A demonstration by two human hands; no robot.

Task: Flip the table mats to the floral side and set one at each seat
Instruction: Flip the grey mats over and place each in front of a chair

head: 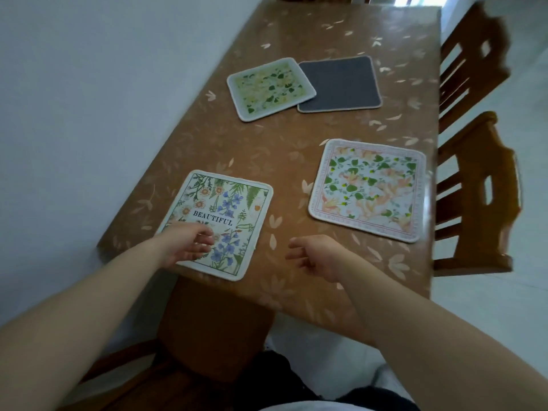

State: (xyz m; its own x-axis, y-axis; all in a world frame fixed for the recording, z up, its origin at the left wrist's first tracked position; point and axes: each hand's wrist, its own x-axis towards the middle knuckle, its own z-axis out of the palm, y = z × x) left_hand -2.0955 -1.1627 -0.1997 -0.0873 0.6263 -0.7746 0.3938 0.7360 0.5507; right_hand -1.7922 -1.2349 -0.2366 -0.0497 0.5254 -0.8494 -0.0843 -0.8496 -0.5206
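Grey-side mat far end | L hand over "BEAUTIFUL" mat

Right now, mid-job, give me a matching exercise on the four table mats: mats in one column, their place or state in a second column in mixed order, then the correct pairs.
Mats:
1. BEAUTIFUL mat
2. peach-flower mat
3. green-and-yellow mat
4. grey mat

Place or state:
A. plain side up, not yet flipped
B. near right, by a wooden chair, no hand on it
C. near left corner, partly under the left hand
D. far side, floral side up, its edge overlapping the neighbouring mat

Pairs: 1-C, 2-B, 3-D, 4-A
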